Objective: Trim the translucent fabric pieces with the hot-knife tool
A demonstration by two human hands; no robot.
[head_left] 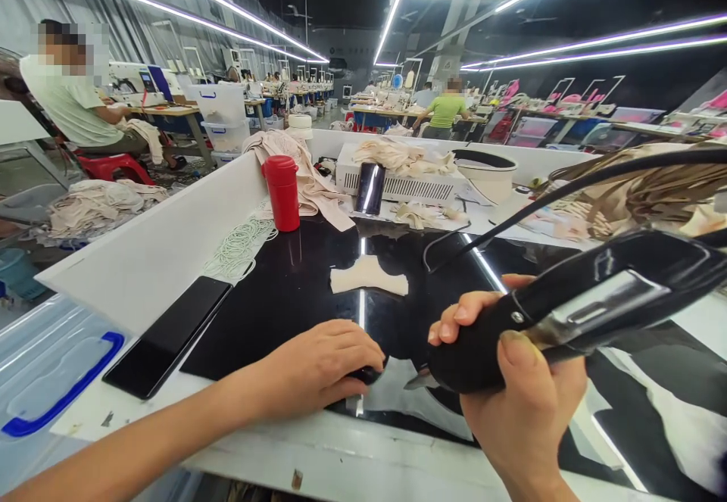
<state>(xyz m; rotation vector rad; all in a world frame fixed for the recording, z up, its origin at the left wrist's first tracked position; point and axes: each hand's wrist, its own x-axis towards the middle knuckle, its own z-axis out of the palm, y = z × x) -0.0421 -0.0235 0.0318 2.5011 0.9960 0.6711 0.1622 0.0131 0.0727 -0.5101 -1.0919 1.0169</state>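
My right hand (525,388) is wrapped around a black corded hand tool (613,290) with a silver panel along its side and a rounded black front. A pointed metal tip (420,381) shows under that front, just above a pale translucent piece (397,388) on the glossy black work surface (273,313). Left of the tip, my left hand (332,366) curls over a small dark object (368,373), mostly hidden by the fingers. Beyond both hands lies a cream fabric piece (369,275) with curved edges, touched by neither hand.
A black phone (167,335) lies at the left, near a pale green cord bundle (241,244) and a red cup (282,193). Behind are a white vented box (397,176) and a dark cylinder (370,188). The tool's cable (568,191) arches across the right. Co-workers sit farther off.
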